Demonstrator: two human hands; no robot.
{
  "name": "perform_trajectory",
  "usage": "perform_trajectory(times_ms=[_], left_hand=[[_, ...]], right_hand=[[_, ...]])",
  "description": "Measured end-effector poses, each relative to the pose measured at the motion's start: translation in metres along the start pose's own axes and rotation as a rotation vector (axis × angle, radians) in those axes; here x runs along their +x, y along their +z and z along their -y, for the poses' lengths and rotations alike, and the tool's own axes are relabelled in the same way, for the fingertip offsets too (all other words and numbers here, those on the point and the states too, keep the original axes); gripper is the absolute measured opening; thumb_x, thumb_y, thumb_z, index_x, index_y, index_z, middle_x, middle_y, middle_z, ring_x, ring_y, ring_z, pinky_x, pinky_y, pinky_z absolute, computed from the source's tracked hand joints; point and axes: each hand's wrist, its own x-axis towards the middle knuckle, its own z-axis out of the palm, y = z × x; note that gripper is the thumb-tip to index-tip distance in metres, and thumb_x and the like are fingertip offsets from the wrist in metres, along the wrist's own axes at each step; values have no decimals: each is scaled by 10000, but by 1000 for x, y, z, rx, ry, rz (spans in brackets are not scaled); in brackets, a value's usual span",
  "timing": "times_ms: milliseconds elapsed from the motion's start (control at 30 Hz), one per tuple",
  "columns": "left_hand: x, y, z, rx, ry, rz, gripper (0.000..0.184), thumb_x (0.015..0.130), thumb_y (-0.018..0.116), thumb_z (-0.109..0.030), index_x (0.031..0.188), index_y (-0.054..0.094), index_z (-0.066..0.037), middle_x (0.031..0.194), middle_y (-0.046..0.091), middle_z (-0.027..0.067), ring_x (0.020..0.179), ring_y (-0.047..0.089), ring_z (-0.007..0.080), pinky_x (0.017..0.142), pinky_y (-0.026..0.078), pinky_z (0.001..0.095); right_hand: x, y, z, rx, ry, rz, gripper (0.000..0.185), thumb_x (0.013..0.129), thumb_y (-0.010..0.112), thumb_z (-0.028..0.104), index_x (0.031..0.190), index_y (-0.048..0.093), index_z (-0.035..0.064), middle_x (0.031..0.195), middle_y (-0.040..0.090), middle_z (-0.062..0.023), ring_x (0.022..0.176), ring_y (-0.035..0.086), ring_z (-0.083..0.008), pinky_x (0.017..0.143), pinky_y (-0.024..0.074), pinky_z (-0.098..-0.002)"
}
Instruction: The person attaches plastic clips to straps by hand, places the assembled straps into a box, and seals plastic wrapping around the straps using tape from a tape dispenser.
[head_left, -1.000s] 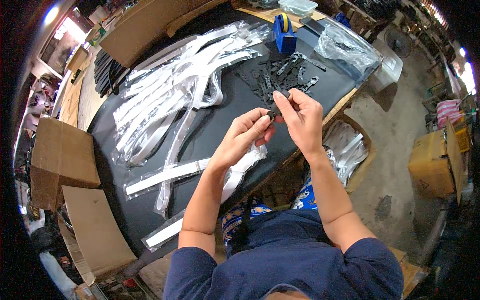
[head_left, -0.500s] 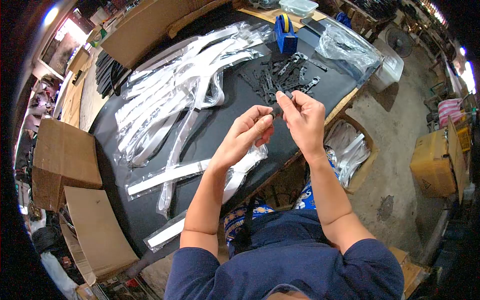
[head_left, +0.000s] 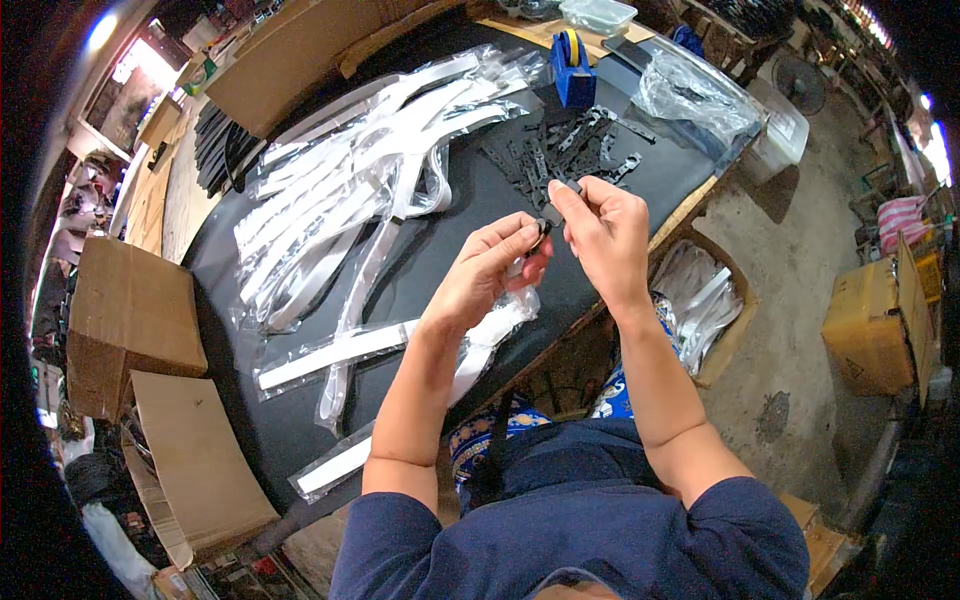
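Note:
Over the front right of the black table, both my hands are closed on a small dark piece (head_left: 549, 213). My left hand (head_left: 495, 258) pinches its lower end between thumb and fingers. At its upper end, my right hand (head_left: 607, 225) grips with thumb and forefinger. The fingers cover much of the piece, so its exact kind does not show. Just beyond my hands lies a loose pile of flat black slotted pieces (head_left: 560, 152). To the left, white strips in clear plastic sleeves (head_left: 330, 205) are heaped on the table.
A blue tape dispenser (head_left: 574, 82) stands behind the black pile. Crumpled clear plastic (head_left: 690, 95) lies at the table's right corner. Cardboard boxes (head_left: 135, 315) flank the left edge. Below the right edge, an open carton (head_left: 735, 335) holds more bagged white strips.
My left hand has turned slightly, and more of the dark piece shows between my fingers. My right hand has shifted only a little. The pile and the strips lie as before.

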Motion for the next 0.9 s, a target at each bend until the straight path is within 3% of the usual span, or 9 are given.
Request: perform_trajectory(times_ms=[133, 200, 233, 267, 333, 367, 433, 500, 900], left_hand=[[0, 4, 1, 164, 89, -126, 237, 954, 535, -279, 901, 568, -50, 698, 505, -29, 587, 395, 53, 543, 335, 208], [-1, 10, 4, 364, 183, -203, 229, 963, 523, -251, 902, 567, -35, 678, 491, -17, 609, 433, 60, 547, 355, 224], [-1, 13, 5, 563, 270, -283, 222, 972, 511, -223, 903, 567, -19, 658, 478, -6, 631, 472, 67, 551, 374, 240], [-3, 14, 3, 715, 284, -308, 162, 949, 541, -164, 936, 564, -4, 685, 518, 60, 650, 528, 141, 590, 419, 276], [0, 18, 9, 938, 532, -340, 107, 901, 585, -97, 948, 566, -3, 757, 552, 126, 687, 557, 248, 606, 426, 319], [0, 19, 11, 929, 530, -341, 107, 901, 585, -97, 948, 566, -3, 757, 552, 126, 687, 557, 248, 606, 426, 319], [1, 21, 14, 1035, 666, -287, 129, 841, 621, -49, 953, 569, -10, 833, 570, 155, 738, 549, 333, 651, 433, 371], [1, 23, 15, 1064, 696, -276, 147, 824, 629, -40, 957, 571, -18, 839, 574, 144, 747, 548, 328, 666, 430, 382], [-4, 24, 6, 1124, 724, -185, 182, 803, 631, 2, 980, 589, -13, 793, 548, 133, 732, 538, 308, 654, 434, 380]], right_hand=[[9, -10, -7, 87, 109, 113, 366, 864, 663, 162, 590, 479, 5, 522, 400, 34, 524, 348, -32, 445, 272, -258], [13, -14, -13, 93, -80, 244, 180, 835, 698, 106, 741, 594, -8, 675, 532, 11, 582, 444, -35, 495, 366, -242], [7, -18, -7, 123, -149, 222, 215, 779, 721, 35, 972, 638, -9, 879, 607, -63, 679, 564, -109, 618, 467, -263], [9, -24, 3, 118, -148, 228, 215, 779, 721, 35, 972, 638, -9, 879, 607, -63, 679, 564, -109, 618, 467, -263], [11, -40, 13, -312, -583, 313, 379, 744, 709, -1, 1112, 622, 12, 991, 611, -118, 774, 623, -215, 730, 505, -309], [8, -43, 14, -263, -520, 344, 326, 716, 702, -8, 1036, 641, 14, 941, 617, -138, 817, 621, -290, 754, 501, -345], [9, -52, 13, -318, -555, 407, 293, 716, 700, -12, 1002, 641, 8, 922, 621, -141, 828, 624, -296, 752, 501, -349], [9, -57, 18, -371, -569, 468, 206, 713, 705, -6, 909, 640, -1, 863, 640, -143, 839, 631, -314, 738, 503, -355], [-2, -59, 12, -326, -522, 427, 149, 752, 676, -10, 896, 652, 18, 859, 652, -130, 803, 642, -301, 708, 509, -349]])
